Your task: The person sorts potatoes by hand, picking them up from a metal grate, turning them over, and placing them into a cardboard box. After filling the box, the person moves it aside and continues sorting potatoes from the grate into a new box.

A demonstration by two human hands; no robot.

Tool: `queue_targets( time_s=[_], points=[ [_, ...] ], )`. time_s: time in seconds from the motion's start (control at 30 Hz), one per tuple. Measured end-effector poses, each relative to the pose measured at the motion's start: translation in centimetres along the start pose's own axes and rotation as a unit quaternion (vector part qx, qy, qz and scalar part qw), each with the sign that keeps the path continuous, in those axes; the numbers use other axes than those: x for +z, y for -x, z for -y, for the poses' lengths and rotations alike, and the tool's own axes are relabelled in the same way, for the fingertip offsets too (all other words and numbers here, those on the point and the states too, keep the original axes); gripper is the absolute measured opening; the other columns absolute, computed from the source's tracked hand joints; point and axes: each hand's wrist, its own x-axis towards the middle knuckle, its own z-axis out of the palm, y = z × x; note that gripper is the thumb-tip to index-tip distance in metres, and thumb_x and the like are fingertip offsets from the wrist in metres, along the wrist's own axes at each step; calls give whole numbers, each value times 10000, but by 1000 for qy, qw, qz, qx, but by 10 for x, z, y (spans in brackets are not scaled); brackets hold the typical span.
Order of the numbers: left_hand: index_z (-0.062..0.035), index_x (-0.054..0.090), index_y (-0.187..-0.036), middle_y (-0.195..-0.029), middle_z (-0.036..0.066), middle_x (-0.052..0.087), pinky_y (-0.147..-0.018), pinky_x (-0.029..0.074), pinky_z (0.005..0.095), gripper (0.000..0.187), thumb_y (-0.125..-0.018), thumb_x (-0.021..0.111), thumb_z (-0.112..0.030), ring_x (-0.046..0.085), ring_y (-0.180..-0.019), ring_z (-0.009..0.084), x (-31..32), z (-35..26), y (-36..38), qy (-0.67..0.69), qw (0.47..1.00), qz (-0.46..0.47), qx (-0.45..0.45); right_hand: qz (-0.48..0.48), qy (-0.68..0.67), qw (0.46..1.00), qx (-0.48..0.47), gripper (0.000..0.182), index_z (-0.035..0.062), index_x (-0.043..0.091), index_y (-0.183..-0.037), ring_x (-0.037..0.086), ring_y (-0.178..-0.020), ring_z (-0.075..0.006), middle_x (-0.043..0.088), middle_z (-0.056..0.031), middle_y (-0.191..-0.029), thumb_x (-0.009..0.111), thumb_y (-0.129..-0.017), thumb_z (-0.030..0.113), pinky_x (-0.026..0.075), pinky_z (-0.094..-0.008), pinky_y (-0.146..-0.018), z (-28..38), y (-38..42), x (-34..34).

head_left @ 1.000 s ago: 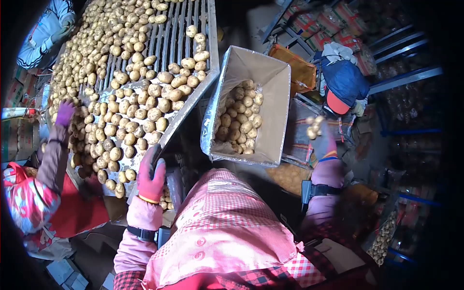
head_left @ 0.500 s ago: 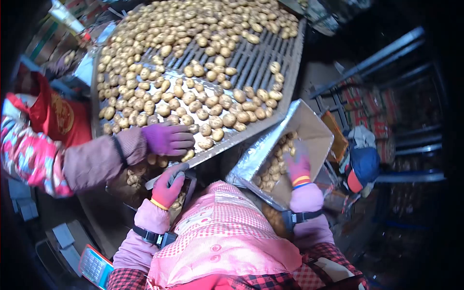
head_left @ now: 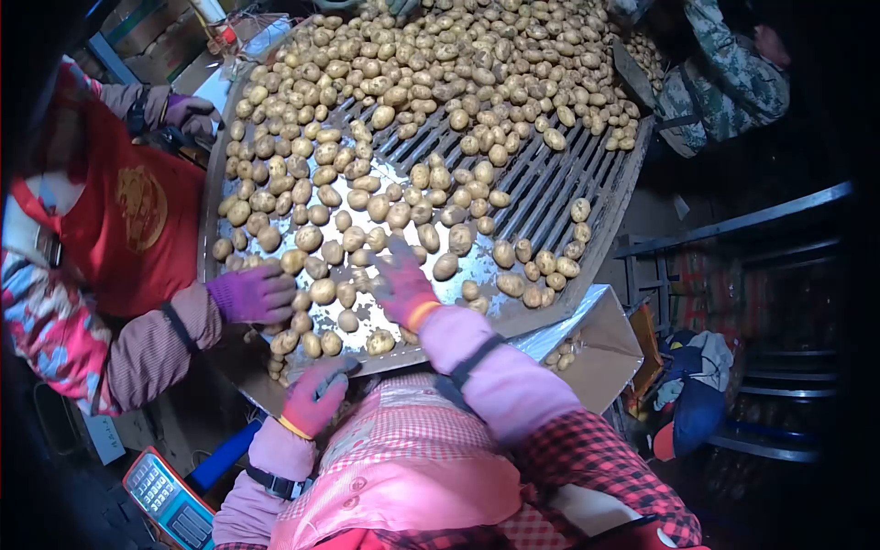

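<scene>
Many potatoes (head_left: 399,215) lie on the sorting table (head_left: 573,307), part metal sheet and part slatted grate. My right hand (head_left: 401,282), in a pink and grey glove, reaches over the sheet with its fingers spread among the potatoes. At the table's near edge is my left hand (head_left: 316,394), gloved alike, fingers loosely bent and apart from the thumb, with nothing visible in it. Below right of the table stands a foil-lined box (head_left: 605,353) with potatoes inside, partly hidden by my right arm.
A co-worker in a red apron (head_left: 137,211) stands at the left, one purple-gloved hand (head_left: 252,295) beside the potatoes. Another person's camouflage sleeve (head_left: 733,82) shows at the upper right. A calculator-like device (head_left: 170,500) lies lower left, and a blue and red cap (head_left: 692,422) is at the right.
My right hand has left the foil-lined box and moved up and left onto the table. The view has shifted, showing more of the table and the person in camouflage. The co-worker's hand is farther left.
</scene>
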Motion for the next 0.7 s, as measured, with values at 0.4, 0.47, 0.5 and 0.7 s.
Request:
queue_targets(
  time_s=[0.4,0.47,0.5,0.7],
  points=[
    [-44,621,-1185,-1155,146,640,-942,471,369,338,-859,635,-131,609,-1082,288,11,4,-21,-56,998,7,17,-100,182,963,174,657,215,432,-1400,406,-1276,-364,340,-178,-1459,565,-838,527,325,-494,-1060,-148,-86,-111],
    [-45,623,-1182,-1153,146,642,-936,474,369,335,-859,635,-133,612,-1077,288,16,-2,-24,-62,998,14,8,-16,256,954,158,678,216,425,-1415,294,-1351,-409,306,-185,-1489,584,-826,512,241,-587,-1081,-77,-60,-96],
    [-47,624,-1178,-1144,149,644,-930,475,371,332,-859,634,-139,614,-1069,292,18,-6,-27,-54,998,24,19,-41,233,969,69,681,207,438,-1409,262,-1355,-438,308,-180,-1488,589,-816,505,198,-656,-1058,-75,-44,-80],
    [-44,596,-1231,-1186,128,634,-985,437,359,355,-889,592,-137,586,-1125,243,7,1,-19,-43,997,57,35,-42,-35,998,-17,436,64,551,-1235,464,-1220,-382,495,-241,-1293,625,-823,185,344,-400,-1055,-91,49,-105]
  ],
)
